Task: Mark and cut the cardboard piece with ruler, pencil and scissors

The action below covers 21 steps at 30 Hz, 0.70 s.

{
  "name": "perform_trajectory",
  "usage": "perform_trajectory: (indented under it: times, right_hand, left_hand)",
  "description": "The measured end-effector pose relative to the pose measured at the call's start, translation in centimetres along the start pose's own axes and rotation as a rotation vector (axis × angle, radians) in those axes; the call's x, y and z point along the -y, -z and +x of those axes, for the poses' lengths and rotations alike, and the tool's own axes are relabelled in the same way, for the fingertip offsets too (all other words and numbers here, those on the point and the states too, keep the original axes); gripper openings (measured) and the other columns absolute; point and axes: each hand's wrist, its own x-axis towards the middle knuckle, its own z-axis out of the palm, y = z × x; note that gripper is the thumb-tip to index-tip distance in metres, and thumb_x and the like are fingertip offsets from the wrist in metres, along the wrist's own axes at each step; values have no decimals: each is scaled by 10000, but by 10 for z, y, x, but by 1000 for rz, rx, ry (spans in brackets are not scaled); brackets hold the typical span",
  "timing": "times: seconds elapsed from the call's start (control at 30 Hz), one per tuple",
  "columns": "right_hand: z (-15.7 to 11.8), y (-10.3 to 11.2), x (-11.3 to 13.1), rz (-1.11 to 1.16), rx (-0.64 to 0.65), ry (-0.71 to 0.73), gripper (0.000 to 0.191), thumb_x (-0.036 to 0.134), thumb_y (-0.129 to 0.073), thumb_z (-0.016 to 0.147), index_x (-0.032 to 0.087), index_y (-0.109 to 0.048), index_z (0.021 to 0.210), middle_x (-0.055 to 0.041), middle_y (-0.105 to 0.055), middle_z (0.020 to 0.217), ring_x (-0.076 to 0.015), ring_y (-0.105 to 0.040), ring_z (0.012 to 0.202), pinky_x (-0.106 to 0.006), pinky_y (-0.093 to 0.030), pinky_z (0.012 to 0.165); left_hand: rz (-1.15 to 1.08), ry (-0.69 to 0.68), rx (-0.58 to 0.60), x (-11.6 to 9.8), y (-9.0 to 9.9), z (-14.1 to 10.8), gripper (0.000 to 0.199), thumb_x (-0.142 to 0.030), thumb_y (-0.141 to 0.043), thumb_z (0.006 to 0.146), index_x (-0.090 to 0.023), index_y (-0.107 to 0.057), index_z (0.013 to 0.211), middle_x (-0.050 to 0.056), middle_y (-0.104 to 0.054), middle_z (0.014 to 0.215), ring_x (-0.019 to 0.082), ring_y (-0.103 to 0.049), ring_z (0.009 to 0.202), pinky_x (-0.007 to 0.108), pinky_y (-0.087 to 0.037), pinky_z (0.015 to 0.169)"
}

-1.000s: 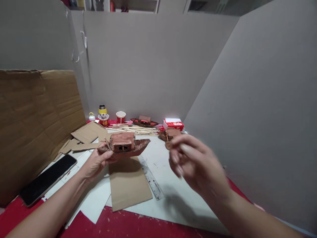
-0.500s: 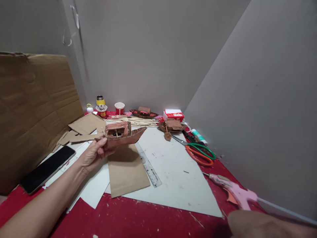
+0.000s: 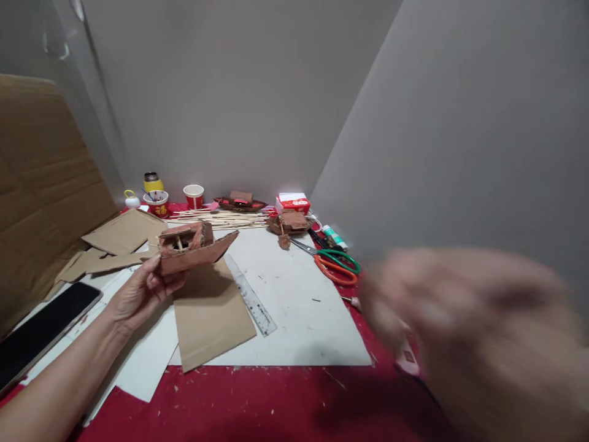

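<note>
My left hand (image 3: pixel 154 288) grips a small brown cardboard model boat (image 3: pixel 193 255) by its stern, holding it above a piece of cardboard (image 3: pixel 214 325). The boat has a cabin with an open side and a thin stick post inside; its pointed bow faces right. At the lower right, my right hand (image 3: pixel 469 325) is large and smeared by motion, so its fingers cannot be made out. It hides most of a pink glue gun (image 3: pixel 407 359) on the table.
White paper and a clear ruler (image 3: pixel 257 307) lie centrally. Scissors (image 3: pixel 338 264), another model boat (image 3: pixel 292 222) and a glue tube (image 3: pixel 335 236) stand right. Bamboo sticks (image 3: pixel 225 219), paper cups (image 3: pixel 194 196) and a third boat (image 3: pixel 242 199) are behind. A phone (image 3: pixel 50 322) and cardboard (image 3: pixel 46 184) lie left.
The view has turned to the right, so the table things sit further left. My right hand has risen from the lower edge and now covers most of the glue gun. The boat stays in my left hand.
</note>
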Motion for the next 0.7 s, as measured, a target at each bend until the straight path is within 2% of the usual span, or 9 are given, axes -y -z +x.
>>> perform_trajectory:
  times: [0.03,0.07,0.13,0.23,0.3,0.4,0.5,0.7]
  right_hand:
    - [31,5,0,-43,-50,44,243,546,-772,723,383,-709,891,-13,-714,948,-224,-688,827,-396,-598,724]
    - [60,12,-6,-187,-110,90,234,490,-755,767,325,-714,927,-42,-717,959,-221,-690,844,-384,-591,755]
    - [108,31,-30,-521,-171,41,257,375,-683,847,242,-682,1067,-82,-715,1035,-230,-688,916,-396,-580,826]
    - [150,65,-81,-702,-179,-44,469,169,-741,785,168,-619,1238,-153,-650,1250,-293,-637,1096,-474,-515,967]
    - [166,84,-111,-804,-160,-87,552,167,-782,771,157,-588,1288,-166,-594,1335,-322,-572,1205,-518,-449,1043]
    - [185,105,-142,-918,-109,-144,365,306,-633,947,188,-580,1288,-111,-569,1351,-280,-587,1176,-519,-492,982]
    - [201,118,-160,-983,-55,-183,347,325,-609,965,185,-580,1281,-107,-585,1316,-257,-617,1112,-478,-532,926]
    - [220,128,-184,-988,49,-205,330,325,-608,966,178,-589,1261,-101,-609,1270,-240,-639,1057,-448,-556,882]
  left_hand:
    - [-2,7,2,-1,-1,-1,229,-344,-710,853,-212,-675,1037,20,-770,990,211,-713,881,327,-605,806]
    - [-7,15,4,-1,-2,-2,229,-340,-697,866,-210,-667,1053,17,-770,995,208,-711,892,323,-603,810]
    - [-20,34,8,-2,-3,-3,240,-328,-691,873,-194,-661,1070,19,-772,982,203,-713,875,317,-608,798]
    - [-51,48,5,-1,-2,-2,254,-319,-697,870,-191,-664,1087,20,-775,986,196,-721,846,316,-622,776]
    - [-63,44,-1,0,1,0,261,-292,-733,833,-192,-675,1067,28,-776,995,201,-728,837,332,-633,763]
    - [-68,28,-23,2,4,4,305,-218,-801,732,-170,-697,1014,68,-778,982,233,-740,809,377,-648,732]
    - [-80,33,-62,2,3,6,279,-173,-791,712,-166,-713,980,81,-779,934,246,-745,769,393,-654,692]
    - [-37,-17,-130,-1,-14,-5,194,-115,-657,801,-154,-730,976,86,-782,926,222,-742,761,352,-654,662]
